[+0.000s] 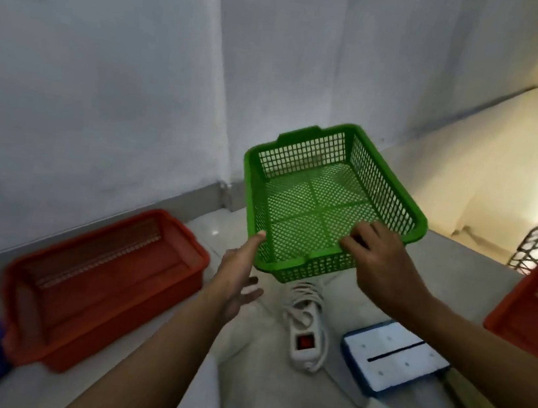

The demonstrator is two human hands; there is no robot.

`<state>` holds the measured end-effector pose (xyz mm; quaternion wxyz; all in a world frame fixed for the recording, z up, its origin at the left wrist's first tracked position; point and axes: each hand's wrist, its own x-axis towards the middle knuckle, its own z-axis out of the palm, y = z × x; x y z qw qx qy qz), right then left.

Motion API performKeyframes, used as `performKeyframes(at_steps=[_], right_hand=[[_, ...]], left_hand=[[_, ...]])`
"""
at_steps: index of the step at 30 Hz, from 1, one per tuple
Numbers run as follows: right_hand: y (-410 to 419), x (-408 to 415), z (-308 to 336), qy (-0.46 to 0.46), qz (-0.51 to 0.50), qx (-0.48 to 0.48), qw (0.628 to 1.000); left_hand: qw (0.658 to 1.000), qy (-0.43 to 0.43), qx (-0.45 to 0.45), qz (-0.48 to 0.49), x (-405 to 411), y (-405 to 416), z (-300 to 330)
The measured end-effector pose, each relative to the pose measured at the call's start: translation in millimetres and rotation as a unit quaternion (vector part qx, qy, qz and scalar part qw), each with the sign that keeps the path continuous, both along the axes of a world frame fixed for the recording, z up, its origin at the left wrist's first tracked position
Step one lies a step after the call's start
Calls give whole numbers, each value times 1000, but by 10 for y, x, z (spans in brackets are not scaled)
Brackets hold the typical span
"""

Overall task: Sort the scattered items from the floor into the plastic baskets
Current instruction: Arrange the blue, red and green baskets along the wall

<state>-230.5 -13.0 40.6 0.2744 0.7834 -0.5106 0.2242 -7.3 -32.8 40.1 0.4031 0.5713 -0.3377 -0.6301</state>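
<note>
Above tiled floor, right hand [380,264] gripping green mesh basket [326,201], left hand [238,279] spread wide.

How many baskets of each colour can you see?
Green plastic mesh basket, held up by the right hand with the left hand touching its rim: 1
Orange-red plastic baskets, one at left, one at the right edge: 2
Total: 3

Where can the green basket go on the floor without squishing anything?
Bare floor shows between the orange basket on the left and the white power strip, near the wall. The green basket, gripped by the right hand and touched by the left hand, could fit there. It is crowded lower right: power strip, blue-edged white box, another orange basket.
</note>
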Motion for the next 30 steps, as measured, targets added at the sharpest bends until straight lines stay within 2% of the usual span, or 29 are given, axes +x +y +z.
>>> performKeyframes(at_steps=[5, 7, 9, 12, 16, 19, 22, 25, 30], right_hand=[[60, 512, 379, 44, 129, -34, 990], [38, 751, 453, 36, 133, -38, 990], [11, 1081, 483, 7, 89, -19, 996], [22, 1590, 450, -76, 37, 126, 988], [145, 2134, 233, -66, 67, 299, 950], [197, 2438, 34, -34, 78, 376, 923], [127, 2599, -129, -31, 71, 401, 913], [-12, 2619, -244, 6, 48, 409, 911], [-253, 2521, -408, 9, 7, 457, 889]], left_hand=[[996, 67, 42, 42, 927, 104, 181], [995, 58, 42, 76, 1220, 226, 135], [988, 56, 22, 144, 1426, 330, 81], [969, 90, 10, 232, 1541, 355, 39], [936, 170, 7, 308, 1566, 321, -63], [914, 198, 23, 352, 1557, 293, -144], [899, 216, 24, 379, 1555, 217, -226], [896, 249, 20, 367, 1540, 138, -290], [937, 270, 35, 220, 1486, 121, -435]])
